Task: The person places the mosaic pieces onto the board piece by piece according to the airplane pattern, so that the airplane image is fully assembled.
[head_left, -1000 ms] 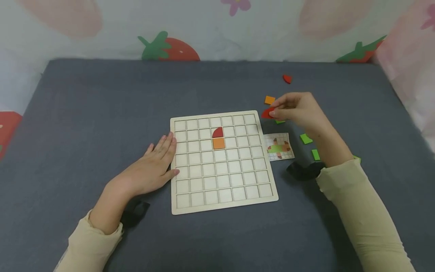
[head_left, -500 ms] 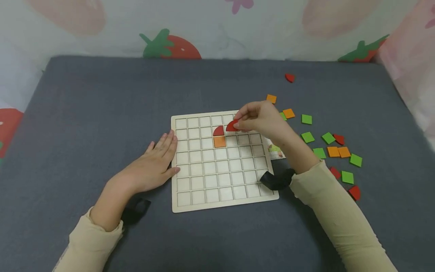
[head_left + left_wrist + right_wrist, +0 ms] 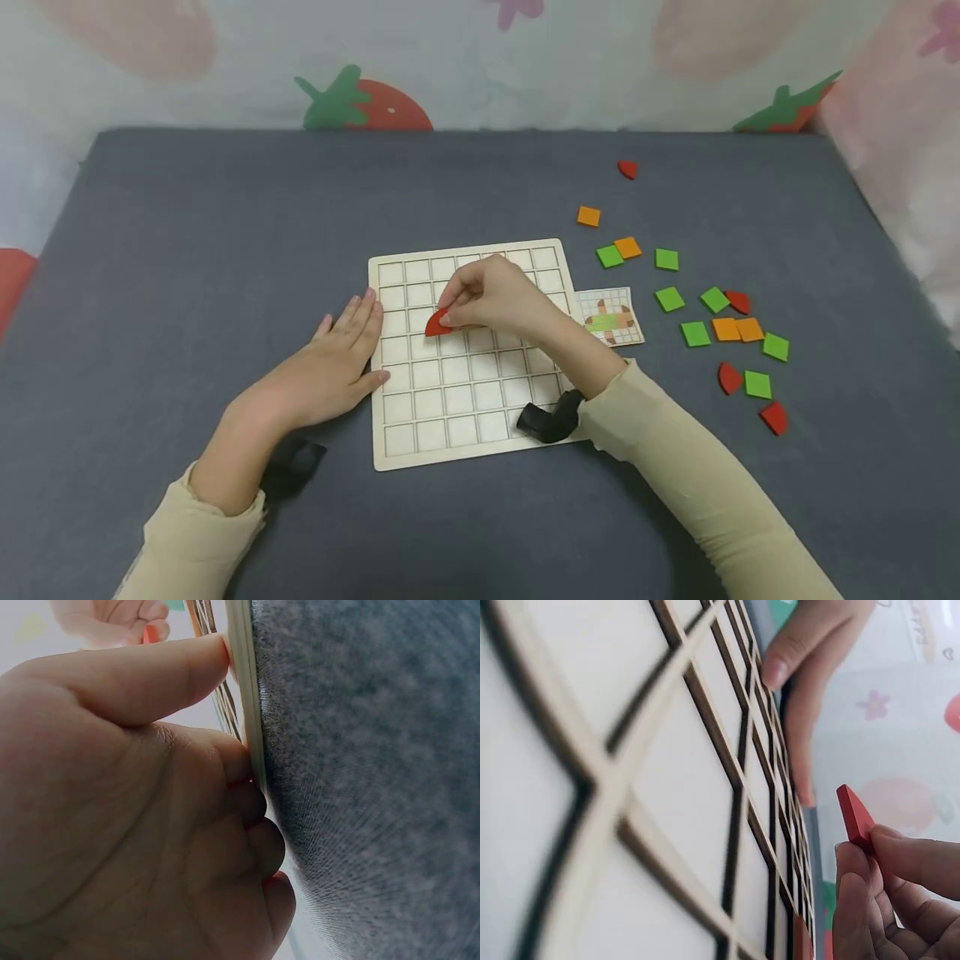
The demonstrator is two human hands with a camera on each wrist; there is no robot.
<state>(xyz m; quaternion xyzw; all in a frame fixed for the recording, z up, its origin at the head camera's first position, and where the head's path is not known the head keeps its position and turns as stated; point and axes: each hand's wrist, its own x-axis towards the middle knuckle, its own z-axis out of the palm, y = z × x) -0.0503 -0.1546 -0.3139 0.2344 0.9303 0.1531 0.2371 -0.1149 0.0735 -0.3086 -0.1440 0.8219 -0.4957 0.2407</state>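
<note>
A pale wooden grid board (image 3: 442, 406) lies on the dark cloth. My left hand (image 3: 318, 379) rests at its left side, fingers nearly straight, fingertips touching the rim; the left wrist view shows thumb and fingers against the board's edge (image 3: 247, 697). Above the grid's upper middle, my right hand (image 3: 498, 296) pinches a red quarter-circle tile (image 3: 437, 323) between thumb and fingers. In the right wrist view this tile (image 3: 855, 821) is held apart from the grid. My right hand covers the set-in red and orange tiles in the head view.
Right of the board lie several loose tiles: green squares (image 3: 695, 334), orange squares (image 3: 588, 217) and red quarter circles (image 3: 773, 417). A pattern card (image 3: 611, 317) pokes out past the board's right edge. A black wrist device (image 3: 551, 419) hangs over the board's lower right.
My right hand has carried the red quarter-circle tile leftward and nearer from beyond the board's upper right corner to over the grid. The left hand has stayed at the left rim.
</note>
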